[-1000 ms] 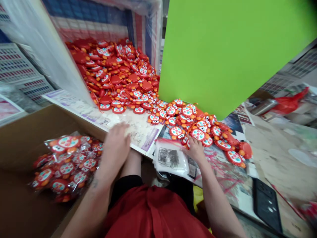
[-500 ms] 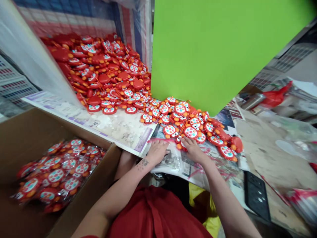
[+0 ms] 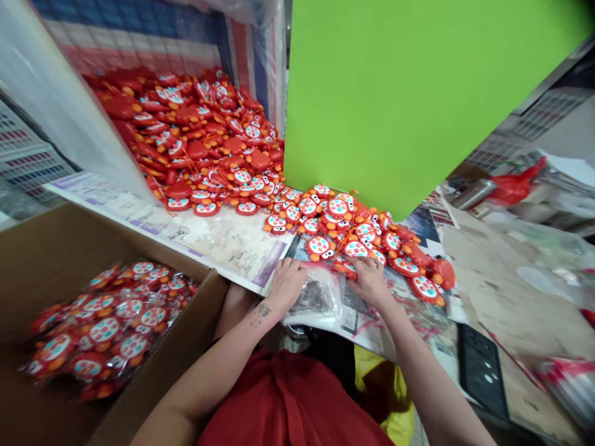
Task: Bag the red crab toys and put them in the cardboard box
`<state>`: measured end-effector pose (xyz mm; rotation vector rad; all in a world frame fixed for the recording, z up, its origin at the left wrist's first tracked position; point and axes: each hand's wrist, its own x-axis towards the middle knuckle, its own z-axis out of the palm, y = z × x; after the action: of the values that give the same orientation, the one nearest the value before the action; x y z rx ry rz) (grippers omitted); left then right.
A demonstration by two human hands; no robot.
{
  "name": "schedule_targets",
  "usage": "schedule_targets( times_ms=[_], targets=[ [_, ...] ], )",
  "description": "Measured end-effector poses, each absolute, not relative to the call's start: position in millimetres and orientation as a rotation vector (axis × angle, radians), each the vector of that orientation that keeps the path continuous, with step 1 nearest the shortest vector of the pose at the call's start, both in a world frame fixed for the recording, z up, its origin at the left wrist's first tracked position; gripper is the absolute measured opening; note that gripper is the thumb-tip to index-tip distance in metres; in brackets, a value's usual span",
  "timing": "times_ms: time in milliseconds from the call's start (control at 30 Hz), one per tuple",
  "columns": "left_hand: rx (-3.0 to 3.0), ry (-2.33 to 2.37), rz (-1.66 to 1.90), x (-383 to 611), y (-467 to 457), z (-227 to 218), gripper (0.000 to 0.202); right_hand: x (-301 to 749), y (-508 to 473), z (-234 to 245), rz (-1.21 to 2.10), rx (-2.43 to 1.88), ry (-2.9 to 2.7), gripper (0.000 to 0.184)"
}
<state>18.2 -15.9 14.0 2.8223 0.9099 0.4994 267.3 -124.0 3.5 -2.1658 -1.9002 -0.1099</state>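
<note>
My left hand (image 3: 288, 285) rests on a clear plastic bag (image 3: 320, 297) with a pink top edge, its fingers closed at the bag's upper left corner. On the bag's right, my right hand (image 3: 370, 282) has its fingers closed about the side of a red animal-shaped toy (image 3: 344, 267), which lies at the bag's top edge and is partly hidden. Just beyond both hands spreads a pile of the same toys (image 3: 357, 248), with googly eyes, orange feet and coloured dots on white ovals.
A large heap of toys (image 3: 199, 136) lies in a plastic-lined container at the left back. A cardboard box (image 3: 179, 310) at the lower left holds bagged toys (image 3: 102, 328). A green panel (image 3: 381, 105) stands behind the pile. At the right lies a black phone (image 3: 482, 365).
My right hand has shifted slightly right, and the toy beside it has moved a little the same way. My left hand has moved slightly left to the bag's corner. The bag's pink edge shows more.
</note>
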Motion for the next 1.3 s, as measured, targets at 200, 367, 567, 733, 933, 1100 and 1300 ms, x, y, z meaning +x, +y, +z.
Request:
schedule_targets(
  times_ms=[200, 367, 567, 733, 933, 1100, 1300],
  targets=[
    [2.849, 0.922, 0.233, -1.4, -16.2, 21.9, 0.014, 273.5, -139.5, 21.5, 0.051, -1.811, -1.363, 0.035],
    [2.797, 0.579, 0.228, 12.8, -14.3, 9.1, 0.025, 279.8, -153.8, 38.2, 0.354, -1.419, -0.642, 0.043],
    [2.735, 0.869, 0.267, 38.0, -16.5, -4.6, 0.02, 288.9, -156.3, 54.0, 0.46, -1.105, -0.397, 0.042],
    [2.743, 0.882, 0.346, 40.3, -21.4, -16.0, 0.015, 266.3, -143.0, 52.3, 0.5, -1.227, -0.577, 0.053],
    [2.55, 0.827, 0.569, 35.1, -26.7, -27.0, 0.024, 241.5, -131.1, 51.4, 0.577, -1.44, -1.001, 0.049],
    [2.528, 0.792, 0.58, 33.4, -23.3, -25.0, 0.038, 234.6, -125.5, 44.4, 0.775, -1.445, -1.159, 0.045],
    [2.707, 0.631, 0.591, 30.9, -22.0, -28.0, 0.023, 226.6, -92.7, 10.4, 0.758, -1.469, -1.151, 0.053]
  ],
)
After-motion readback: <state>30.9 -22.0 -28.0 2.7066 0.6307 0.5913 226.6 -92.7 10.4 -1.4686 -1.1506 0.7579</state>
